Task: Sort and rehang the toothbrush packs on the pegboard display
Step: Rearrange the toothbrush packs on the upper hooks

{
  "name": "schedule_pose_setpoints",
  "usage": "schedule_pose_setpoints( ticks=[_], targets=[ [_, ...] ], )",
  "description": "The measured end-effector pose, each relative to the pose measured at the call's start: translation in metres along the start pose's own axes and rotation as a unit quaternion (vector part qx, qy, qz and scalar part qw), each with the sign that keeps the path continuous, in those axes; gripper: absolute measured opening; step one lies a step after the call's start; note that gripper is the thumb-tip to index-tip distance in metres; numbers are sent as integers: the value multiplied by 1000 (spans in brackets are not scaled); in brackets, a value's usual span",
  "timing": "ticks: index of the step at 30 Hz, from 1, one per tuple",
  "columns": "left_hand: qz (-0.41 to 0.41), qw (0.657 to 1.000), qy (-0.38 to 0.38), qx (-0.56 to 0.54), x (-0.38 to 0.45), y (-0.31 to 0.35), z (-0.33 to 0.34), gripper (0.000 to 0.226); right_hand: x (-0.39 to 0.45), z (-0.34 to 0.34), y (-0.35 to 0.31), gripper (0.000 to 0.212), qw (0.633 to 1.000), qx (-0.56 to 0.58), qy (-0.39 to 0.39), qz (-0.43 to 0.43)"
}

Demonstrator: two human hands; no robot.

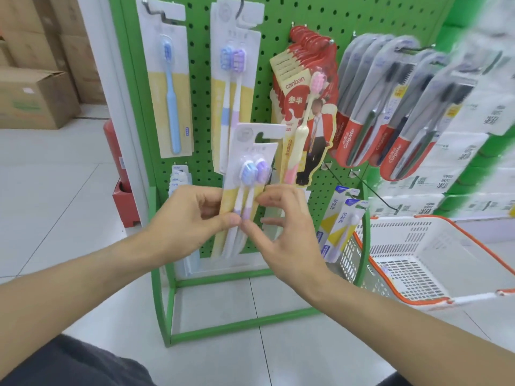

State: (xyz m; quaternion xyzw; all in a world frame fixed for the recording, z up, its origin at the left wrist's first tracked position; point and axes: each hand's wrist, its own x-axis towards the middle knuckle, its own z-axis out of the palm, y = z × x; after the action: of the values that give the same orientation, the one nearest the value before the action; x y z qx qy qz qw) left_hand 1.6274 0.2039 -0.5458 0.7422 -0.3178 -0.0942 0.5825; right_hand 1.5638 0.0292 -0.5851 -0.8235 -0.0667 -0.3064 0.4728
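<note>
A white and yellow twin toothbrush pack [249, 165], with one blue and one purple brush, stands upright in front of the green pegboard [200, 79]. My left hand [192, 215] pinches its lower left edge. My right hand [284, 227] pinches its right edge, thumb meeting my left thumb at the pack's middle. Matching twin packs [237, 65] hang on a hook above it. A single blue brush pack [168, 87] hangs at the upper left. Red canban packs [306, 107] and grey and red Colgate packs [384, 107] hang to the right.
A white basket with orange rim [434, 254] sits on the floor at the right, several packs [338, 224] leaning between it and the stand. Bare hooks [359, 188] jut out low on the board. Cardboard boxes [33, 96] stack at the left. A red extinguisher [114, 151] stands behind the stand.
</note>
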Motion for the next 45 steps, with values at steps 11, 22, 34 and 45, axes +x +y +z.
schedule_pose_setpoints(
  ticks=[11,22,34,45],
  targets=[
    [228,926,281,-110,22,58,11,52,57,13,-50,60,986,54,68,-145],
    [237,919,279,-145,47,59,15,56,81,3,-44,62,991,25,58,-119],
    [210,928,283,-122,64,52,9,54,92,2,-44,61,995,31,54,-84],
    [109,934,341,22,85,39,-17,42,104,3,-32,44,996,26,83,29]
  ],
)
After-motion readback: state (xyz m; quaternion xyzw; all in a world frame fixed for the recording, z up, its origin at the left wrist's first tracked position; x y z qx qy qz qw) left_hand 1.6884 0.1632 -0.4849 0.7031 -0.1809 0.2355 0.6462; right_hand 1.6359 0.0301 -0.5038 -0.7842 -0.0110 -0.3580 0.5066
